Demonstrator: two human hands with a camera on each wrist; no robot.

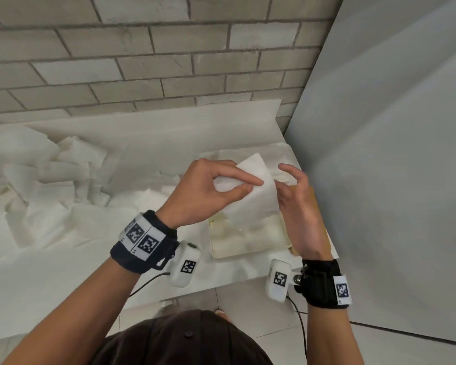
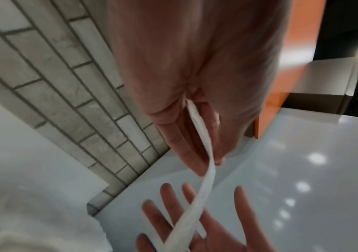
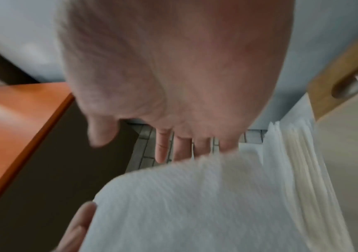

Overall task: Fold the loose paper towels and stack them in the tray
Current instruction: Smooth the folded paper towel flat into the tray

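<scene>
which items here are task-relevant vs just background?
In the job:
- folded paper towel, pinched by the left hand
- right hand, open beside the towel
- tray with stacked towels
- loose towels heaped on the left

Background:
- brick wall
- grey panel
- white counter

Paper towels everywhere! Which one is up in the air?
The folded paper towel pinched by the left hand above the tray; the loose paper towels lie crumpled on the counter.

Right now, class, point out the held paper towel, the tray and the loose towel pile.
paper towel (image 1: 258, 191), head view, its middle.
tray (image 1: 248, 252), head view, near rim.
loose towel pile (image 1: 71, 164), head view, crumpled centre.
</scene>
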